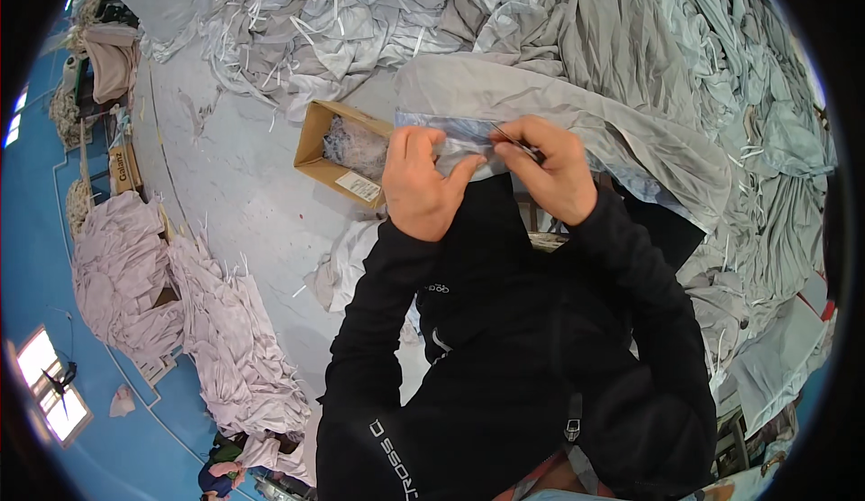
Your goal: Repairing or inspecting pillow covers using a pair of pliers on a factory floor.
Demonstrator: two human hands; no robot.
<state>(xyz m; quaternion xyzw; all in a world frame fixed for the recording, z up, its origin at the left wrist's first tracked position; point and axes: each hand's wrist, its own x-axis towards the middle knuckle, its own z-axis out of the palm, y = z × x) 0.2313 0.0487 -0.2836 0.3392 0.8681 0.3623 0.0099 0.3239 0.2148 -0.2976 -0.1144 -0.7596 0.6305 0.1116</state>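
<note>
A grey cloth piece (541, 86) with a bluish-grey band (459, 130) along its near edge lies in front of me. My left hand (423, 181) has its curled fingers on the band's left end, with the thumb reaching right along the edge. My right hand (551, 169) is closed around a small, thin, dark pointed tool (500, 132), whose tip rests against the band; its kind is mostly hidden by the fingers. Just left of my left hand stands an open cardboard box (311, 141) with a tangle of pale thread scraps (356, 145) inside.
Heaped grey cloth with white strips (333, 23) covers the far side of the table (216, 168), and more grey cloth (766, 159) piles up at the right. Pale pinkish fabric (225, 330) hangs at the left. Beyond it is a blue floor (135, 465) or wall.
</note>
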